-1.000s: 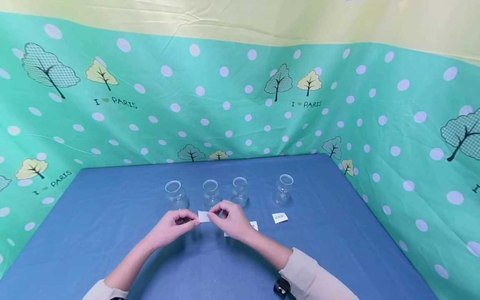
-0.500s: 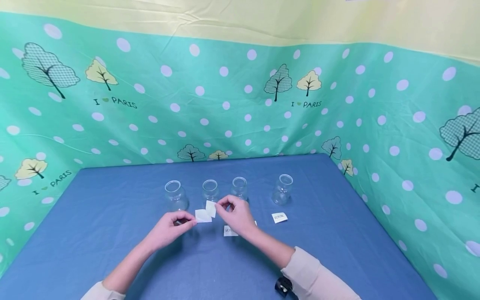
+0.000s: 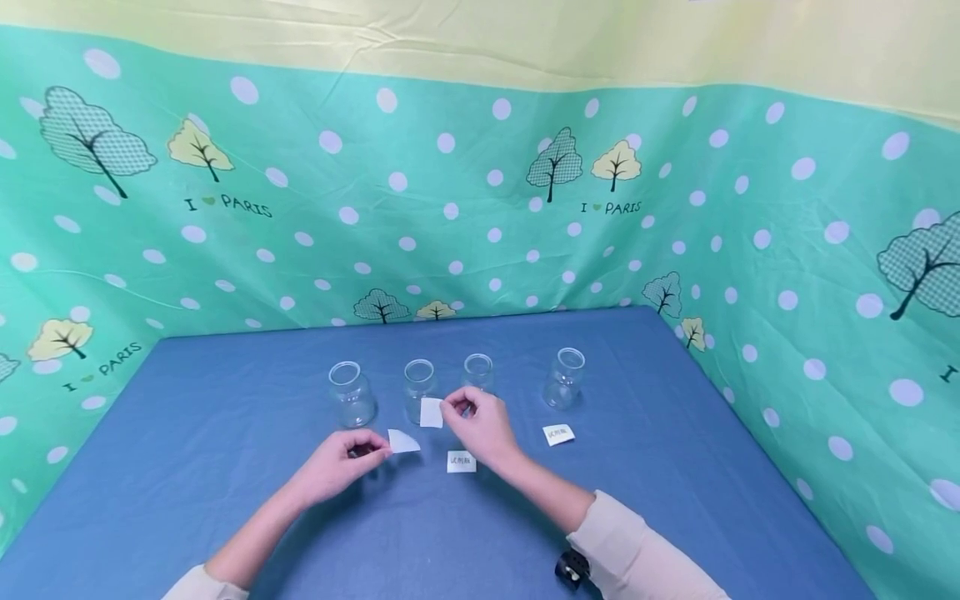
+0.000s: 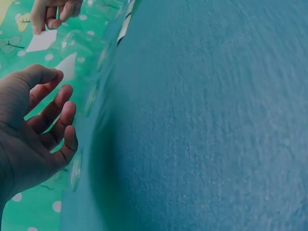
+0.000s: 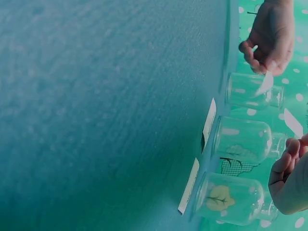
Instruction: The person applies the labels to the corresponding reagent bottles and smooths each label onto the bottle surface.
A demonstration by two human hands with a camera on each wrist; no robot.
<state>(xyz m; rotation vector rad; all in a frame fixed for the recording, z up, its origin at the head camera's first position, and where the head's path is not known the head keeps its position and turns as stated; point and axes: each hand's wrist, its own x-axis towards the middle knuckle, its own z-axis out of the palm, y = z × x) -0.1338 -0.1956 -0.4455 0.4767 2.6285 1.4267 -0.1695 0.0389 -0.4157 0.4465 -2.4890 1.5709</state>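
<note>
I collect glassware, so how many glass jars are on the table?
4 on the blue table: a glass jar at the left; a second jar, partly behind a white paper slip; a third jar, partly hidden by the right hand; a fourth jar apart at the right.

Four jars (image 3: pixel 564 387) in a row on the table (image 3: pixel 675 500), paper slips (image 3: pixel 461 462) before them.

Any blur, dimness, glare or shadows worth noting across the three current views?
Head: bright, soft shadow on the blue tabletop, lettering on the small white rectangular paper labels hard to read; left wrist: darker, bluish, left hand shaded; right wrist: dim, soft, pale glints on clear glass jars.
</note>
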